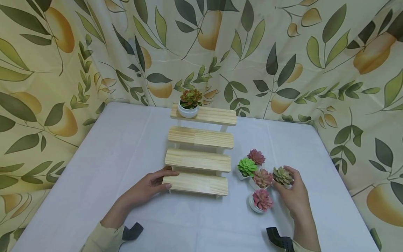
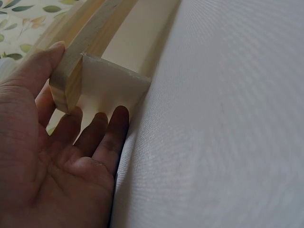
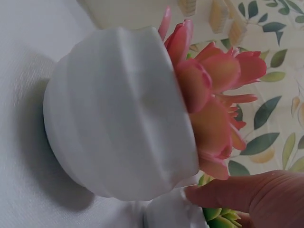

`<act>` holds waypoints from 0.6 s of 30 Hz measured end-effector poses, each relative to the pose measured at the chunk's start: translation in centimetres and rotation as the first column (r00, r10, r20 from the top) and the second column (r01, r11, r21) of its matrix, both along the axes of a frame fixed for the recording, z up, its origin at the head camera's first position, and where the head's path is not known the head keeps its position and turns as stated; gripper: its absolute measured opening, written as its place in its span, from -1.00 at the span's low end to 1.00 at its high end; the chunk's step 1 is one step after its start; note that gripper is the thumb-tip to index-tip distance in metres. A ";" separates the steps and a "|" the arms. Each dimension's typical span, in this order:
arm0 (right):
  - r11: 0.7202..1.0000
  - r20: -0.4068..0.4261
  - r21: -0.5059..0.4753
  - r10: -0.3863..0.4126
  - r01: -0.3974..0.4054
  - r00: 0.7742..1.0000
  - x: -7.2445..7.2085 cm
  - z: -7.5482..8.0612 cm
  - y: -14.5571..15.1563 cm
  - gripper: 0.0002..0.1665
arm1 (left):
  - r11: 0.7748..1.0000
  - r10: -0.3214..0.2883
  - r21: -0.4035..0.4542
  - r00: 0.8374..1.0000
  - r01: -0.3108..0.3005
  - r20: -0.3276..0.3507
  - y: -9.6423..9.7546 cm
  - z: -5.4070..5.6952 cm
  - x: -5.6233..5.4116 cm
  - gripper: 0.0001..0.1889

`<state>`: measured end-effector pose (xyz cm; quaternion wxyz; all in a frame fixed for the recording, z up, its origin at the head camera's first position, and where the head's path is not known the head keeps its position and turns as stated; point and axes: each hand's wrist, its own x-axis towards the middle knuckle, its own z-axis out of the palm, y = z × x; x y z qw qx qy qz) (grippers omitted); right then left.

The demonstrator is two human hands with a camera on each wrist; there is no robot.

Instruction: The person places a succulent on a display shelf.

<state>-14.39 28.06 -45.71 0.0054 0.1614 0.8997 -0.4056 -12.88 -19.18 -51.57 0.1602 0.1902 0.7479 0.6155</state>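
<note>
My left hand (image 1: 143, 189) grips the left end of the lowest step of a tiered wooden stand (image 1: 197, 183). In the left wrist view, the thumb lies on the board (image 2: 68, 88) and the other fingers curl beneath it, beside a whitish support (image 2: 111, 78). To the right of the stand, my right hand (image 1: 295, 196) pinches a potted grey-green succulent (image 1: 282, 176) between thumb and fingers. Its white pot (image 3: 172, 211) shows partly in the right wrist view, behind a larger white pot (image 3: 114, 114) of pink succulent.
Beside the right hand stand a bright green succulent (image 1: 247, 167), a dark red one (image 1: 256, 157), a dusty pink one (image 1: 262, 178) and a pink one (image 1: 262, 199). A red-green succulent (image 1: 190, 99) sits on the top step. White cloth (image 1: 135, 140) covers the table; leaf-patterned fabric (image 1: 252, 70) hangs behind.
</note>
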 end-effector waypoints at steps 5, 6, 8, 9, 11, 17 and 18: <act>1.000 0.029 0.007 0.020 -0.020 0.999 -0.3 -0.4 0.1 0.04 | 1.000 0.004 -0.011 1.000 -0.004 -0.003 0.0 0.0 0.1 -0.58; 1.000 0.034 0.009 0.022 -0.023 0.999 -0.4 -0.4 0.1 0.06 | 1.000 0.004 -0.012 1.000 -0.004 -0.005 0.0 0.0 0.1 -0.58; 0.999 0.039 0.018 0.026 -0.027 0.999 -0.4 -0.6 0.2 0.08 | 1.000 0.003 -0.015 1.000 -0.004 -0.009 -0.1 -0.1 0.1 -0.58; 0.999 0.040 0.020 0.027 -0.028 0.999 -0.4 -0.6 0.2 0.08 | 1.000 0.003 -0.016 1.000 -0.003 -0.011 -0.1 -0.1 0.1 -0.58; 0.999 0.035 0.030 0.024 -0.025 0.999 -0.4 -0.7 0.3 0.08 | 1.000 0.000 -0.016 1.000 0.000 -0.012 -0.1 -0.1 0.0 -0.58; 0.998 -0.011 0.056 -0.005 0.006 1.000 -0.3 -0.7 0.2 0.02 | 1.000 0.004 -0.013 1.000 -0.004 0.002 -0.1 -0.1 0.0 -0.57; 0.998 -0.019 0.059 -0.014 0.015 1.000 -0.2 -0.7 0.2 0.02 | 1.000 0.004 -0.012 1.000 -0.004 0.003 -0.1 -0.1 0.0 -0.58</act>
